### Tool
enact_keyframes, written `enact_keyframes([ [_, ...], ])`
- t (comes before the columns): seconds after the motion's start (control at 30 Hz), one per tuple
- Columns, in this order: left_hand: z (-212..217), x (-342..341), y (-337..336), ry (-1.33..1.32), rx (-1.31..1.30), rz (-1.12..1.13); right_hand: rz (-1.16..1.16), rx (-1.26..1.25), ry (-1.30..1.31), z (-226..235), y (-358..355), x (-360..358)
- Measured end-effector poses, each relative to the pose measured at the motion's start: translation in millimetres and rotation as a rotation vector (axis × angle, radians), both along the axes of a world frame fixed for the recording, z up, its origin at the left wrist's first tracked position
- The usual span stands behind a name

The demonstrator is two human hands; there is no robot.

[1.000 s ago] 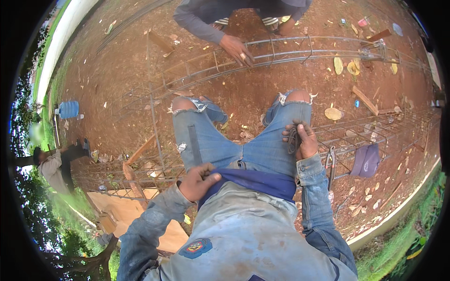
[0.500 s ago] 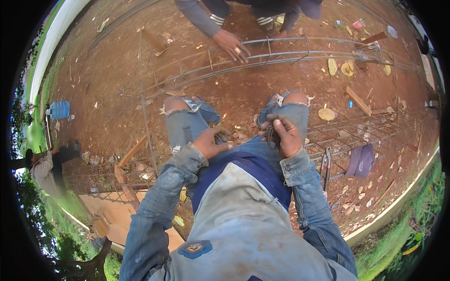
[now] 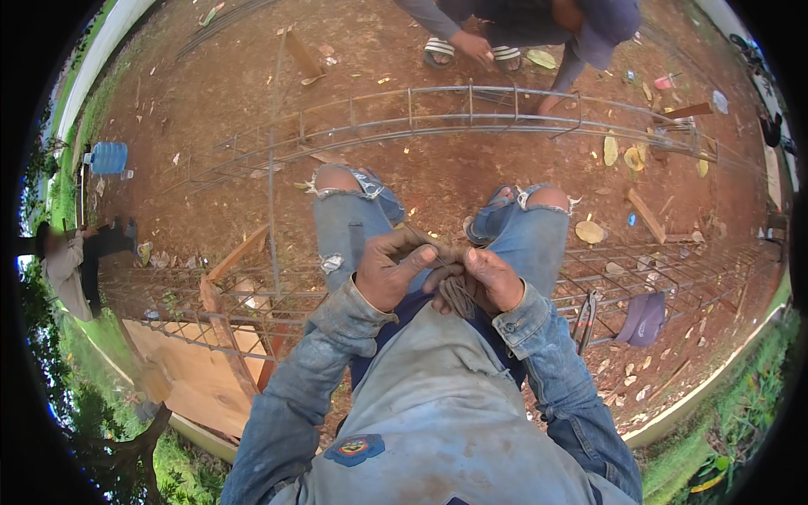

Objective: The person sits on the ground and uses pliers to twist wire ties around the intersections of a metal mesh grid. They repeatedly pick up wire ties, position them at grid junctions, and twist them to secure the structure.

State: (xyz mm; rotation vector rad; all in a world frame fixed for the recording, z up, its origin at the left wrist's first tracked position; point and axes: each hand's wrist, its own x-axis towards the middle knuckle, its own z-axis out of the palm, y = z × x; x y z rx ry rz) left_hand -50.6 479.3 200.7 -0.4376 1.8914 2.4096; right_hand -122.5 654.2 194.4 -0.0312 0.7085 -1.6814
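In front of my waist my two hands have come together. My right hand [image 3: 492, 278] is closed around a small bundle of thin dark tie wire [image 3: 459, 299], its loops hanging below the fingers. Beside it my left hand [image 3: 389, 274] pinches thin wire between thumb and fingers, close to the bundle. Where the wire runs between the fingers is partly hidden. I am sitting, with my knees in torn jeans [image 3: 341, 227] spread apart.
Ahead lies a long rebar cage [image 3: 471, 118], with a crouching co-worker's hand [image 3: 473, 46] beyond it. Another rebar mesh [image 3: 602, 273] runs by my right, carrying pliers-like cutters [image 3: 586, 320] and a purple cap [image 3: 644, 318]. Plywood [image 3: 181, 358] and a blue water jug [image 3: 108, 157] are left.
My hands have drawn together, and my left hand now grips wire at the bundle. The co-worker's hand has lifted off the far rebar cage and moved back.
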Motion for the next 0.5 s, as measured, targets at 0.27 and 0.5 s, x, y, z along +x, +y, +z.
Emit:
enact_keyframes([
  [0.27, 7.3, -0.1, 9.7, -0.083, -0.228, 0.351, -0.128, 0.532, 1.472, 6.3, -14.0, 20.5],
  [0.5, 8.0, -10.0, 13.8, -0.13, -0.03, 0.32, -0.237, 0.559, 1.287, -3.4, -10.1, 25.5],
])
